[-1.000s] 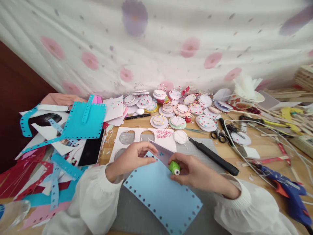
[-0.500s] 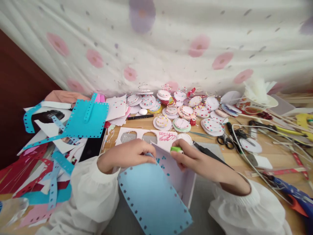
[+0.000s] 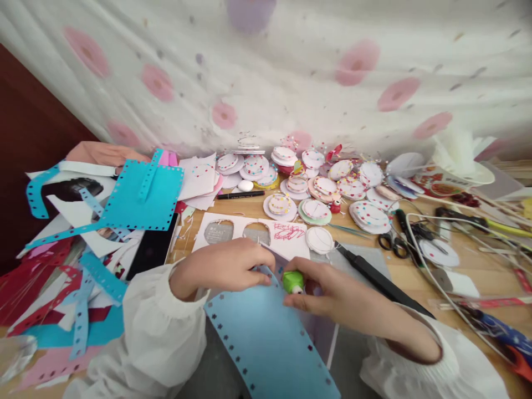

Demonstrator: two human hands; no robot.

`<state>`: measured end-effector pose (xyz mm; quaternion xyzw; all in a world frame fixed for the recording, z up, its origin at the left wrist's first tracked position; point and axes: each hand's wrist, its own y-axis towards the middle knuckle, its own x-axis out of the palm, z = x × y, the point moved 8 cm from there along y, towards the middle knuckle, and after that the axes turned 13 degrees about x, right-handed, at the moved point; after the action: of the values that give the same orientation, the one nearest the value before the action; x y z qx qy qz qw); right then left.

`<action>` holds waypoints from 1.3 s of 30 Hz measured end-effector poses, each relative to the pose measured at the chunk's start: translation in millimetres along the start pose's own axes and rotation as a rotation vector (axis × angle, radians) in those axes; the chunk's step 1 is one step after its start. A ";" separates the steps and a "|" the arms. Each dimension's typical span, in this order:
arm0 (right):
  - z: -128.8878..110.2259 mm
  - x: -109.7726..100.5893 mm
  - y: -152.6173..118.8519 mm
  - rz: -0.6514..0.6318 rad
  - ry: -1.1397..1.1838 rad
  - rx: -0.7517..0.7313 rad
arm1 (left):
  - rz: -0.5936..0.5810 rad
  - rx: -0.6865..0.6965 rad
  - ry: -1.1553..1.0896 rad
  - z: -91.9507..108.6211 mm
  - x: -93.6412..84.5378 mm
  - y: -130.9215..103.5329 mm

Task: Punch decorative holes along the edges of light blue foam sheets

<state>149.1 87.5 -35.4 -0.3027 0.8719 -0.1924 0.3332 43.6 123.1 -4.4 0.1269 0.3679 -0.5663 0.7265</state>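
My left hand (image 3: 233,265) pinches the top edge of a light blue paper sheet (image 3: 270,338), which has flower-shaped holes along its sides. In my right hand (image 3: 316,282) is a small green craft punch (image 3: 293,281), close to the upper right edge of the sheet. Behind and under the sheet stands a white box (image 3: 330,338), mostly hidden by the paper and my hands. Just beyond my hands lies a white card (image 3: 286,231) with round cut-outs and red scribbles.
Several beaded white discs (image 3: 279,205) spread along the back by the floral curtain (image 3: 166,44). Punched blue paper (image 3: 143,194) and scraps (image 3: 95,277) pile up at left. Scissors (image 3: 393,245), a black pen (image 3: 241,194), a long black tool (image 3: 380,277) and a white cable (image 3: 419,260) lie about.
My right hand with the green punch has come down and left, nearer the sheet's edge. My left hand still holds the sheet. The whole view has shifted slightly.
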 end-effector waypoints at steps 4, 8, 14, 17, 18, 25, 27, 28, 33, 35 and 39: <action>-1.9 1.9 -3.6 -0.009 -0.019 0.036 | 0.010 -0.006 0.030 0.3 -4.4 -1.3; -3.8 3.4 -4.9 0.003 -0.052 0.060 | 0.017 0.001 0.051 3.0 -5.7 -4.1; -10.9 3.3 -8.1 0.090 -0.080 0.026 | 0.041 0.042 0.025 6.3 -5.0 -3.4; -12.5 3.8 -9.6 0.117 -0.099 0.002 | 0.070 0.068 0.020 10.4 -7.1 -1.6; -12.8 4.9 -9.6 0.107 -0.099 -0.007 | 0.079 0.075 0.021 11.9 -7.9 -1.0; -9.9 5.2 -5.7 0.051 -0.030 0.016 | 0.111 0.101 0.020 17.2 -9.7 0.5; -9.2 0.9 -4.8 0.092 -0.023 0.038 | 0.118 0.087 0.037 15.9 -10.2 0.1; -9.3 -1.0 -4.5 0.113 -0.025 0.044 | 0.121 0.078 0.044 15.2 -10.4 0.0; -9.4 -0.7 -2.1 0.131 -0.040 0.047 | 0.113 0.090 0.028 17.1 -7.7 2.6; -10.5 1.0 -1.4 0.117 -0.036 0.024 | 0.108 0.109 0.021 19.5 -5.8 4.3; -9.5 3.0 -0.8 0.072 -0.008 0.033 | 0.120 0.116 0.065 21.0 -4.6 5.2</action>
<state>141.0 86.3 -29.7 -0.2664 0.8777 -0.1936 0.3483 56.1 115.6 12.1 0.2092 0.3497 -0.5377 0.7381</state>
